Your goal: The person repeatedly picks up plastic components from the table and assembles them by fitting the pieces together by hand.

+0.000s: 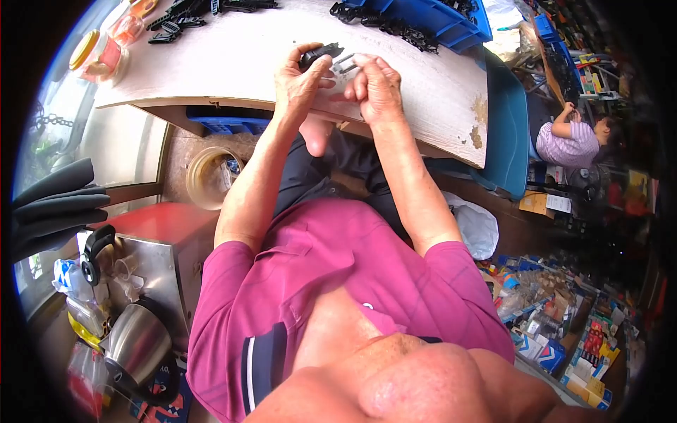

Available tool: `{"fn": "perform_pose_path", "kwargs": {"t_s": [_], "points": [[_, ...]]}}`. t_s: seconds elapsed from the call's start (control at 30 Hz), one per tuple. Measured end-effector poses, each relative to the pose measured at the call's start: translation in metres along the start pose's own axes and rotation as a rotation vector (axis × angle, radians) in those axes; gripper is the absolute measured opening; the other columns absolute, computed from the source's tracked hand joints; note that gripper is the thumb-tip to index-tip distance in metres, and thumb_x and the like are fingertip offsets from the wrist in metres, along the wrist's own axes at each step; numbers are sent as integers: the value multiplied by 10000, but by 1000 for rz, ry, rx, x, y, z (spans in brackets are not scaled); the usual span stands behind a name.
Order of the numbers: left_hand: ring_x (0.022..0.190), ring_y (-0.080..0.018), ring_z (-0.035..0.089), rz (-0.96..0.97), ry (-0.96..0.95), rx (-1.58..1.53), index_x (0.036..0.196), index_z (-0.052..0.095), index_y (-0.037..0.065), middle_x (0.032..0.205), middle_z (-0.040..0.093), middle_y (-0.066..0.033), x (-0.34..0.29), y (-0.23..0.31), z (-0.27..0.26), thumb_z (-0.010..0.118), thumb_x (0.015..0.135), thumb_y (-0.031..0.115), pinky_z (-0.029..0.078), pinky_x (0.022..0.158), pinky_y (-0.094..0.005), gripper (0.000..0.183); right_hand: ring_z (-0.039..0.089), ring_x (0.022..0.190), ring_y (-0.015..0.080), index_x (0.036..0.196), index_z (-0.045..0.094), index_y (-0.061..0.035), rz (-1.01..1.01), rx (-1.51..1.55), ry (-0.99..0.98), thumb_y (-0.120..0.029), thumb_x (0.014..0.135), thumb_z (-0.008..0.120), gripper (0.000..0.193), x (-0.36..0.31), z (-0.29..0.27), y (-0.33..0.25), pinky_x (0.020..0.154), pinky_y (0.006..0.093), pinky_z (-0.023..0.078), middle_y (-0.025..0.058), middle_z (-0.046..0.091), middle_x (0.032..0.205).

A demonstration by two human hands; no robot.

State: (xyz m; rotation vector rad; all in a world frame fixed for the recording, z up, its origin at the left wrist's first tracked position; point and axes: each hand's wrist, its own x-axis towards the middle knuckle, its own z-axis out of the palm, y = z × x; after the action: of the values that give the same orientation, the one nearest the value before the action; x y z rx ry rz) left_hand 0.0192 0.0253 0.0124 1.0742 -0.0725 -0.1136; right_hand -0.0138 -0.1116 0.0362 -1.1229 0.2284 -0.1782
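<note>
Above the near edge of the pale worktable point(233, 60), my left hand point(300, 81) is closed around a small black plastic part point(321, 55). Its fingers and thumb cover some of the part. Just to the right, my right hand point(379, 88) pinches a small, thin grey metal-looking piece point(345, 65) between thumb and fingertips. That piece points toward the black part, and whether the two touch is too small to tell. Several similar black plastic parts point(185, 15) lie in a heap at the table's far left.
A blue crate point(441, 27) stands at the far right, with more black parts point(388, 27) before it. Left are a lidded jar point(95, 58), a bucket point(204, 180) and a kettle point(141, 345). Right, a blue chair point(509, 127) adjoins the table; another person point(570, 143) sits beyond.
</note>
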Motion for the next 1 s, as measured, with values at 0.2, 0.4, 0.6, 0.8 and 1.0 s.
{"fn": "perform_pose_path", "kwargs": {"t_s": [0.2,0.4,0.6,0.8,1.0], "points": [[632,-74,568,71,-143,236,1113,640,19,779,633,-19,-1,-9,-8,699,852,116,486,569,-222,284,429,364,126,866,643,-25,-86,40,21,-180,826,711,174,1,3,-13,394,281,427,-10,428,463],[696,-117,610,142,-203,457,1062,652,0,786,646,-66,2,-10,-4,683,804,171,511,651,-266,311,402,357,92,873,652,-3,-75,-3,3,-157,847,710,167,0,1,-5,372,253,402,-24,426,470],[702,-219,653,266,-198,658,1033,654,-11,805,671,-150,5,-13,-7,658,786,187,531,686,-331,316,386,380,99,869,643,-29,-83,-38,37,-161,859,699,143,0,0,0,406,276,406,-16,432,477],[848,-191,644,266,-176,665,1071,643,-12,900,680,-141,-7,-4,2,683,818,170,512,774,-309,314,394,387,79,908,665,8,-124,-3,28,-172,851,706,193,-1,-4,7,380,257,417,-21,453,503],[712,-230,669,257,-91,653,973,680,-8,782,683,-155,-1,-5,6,687,826,301,526,676,-334,342,395,394,76,897,657,-15,-78,-45,50,-179,863,700,174,-4,-1,6,382,259,436,-9,488,532]]}}
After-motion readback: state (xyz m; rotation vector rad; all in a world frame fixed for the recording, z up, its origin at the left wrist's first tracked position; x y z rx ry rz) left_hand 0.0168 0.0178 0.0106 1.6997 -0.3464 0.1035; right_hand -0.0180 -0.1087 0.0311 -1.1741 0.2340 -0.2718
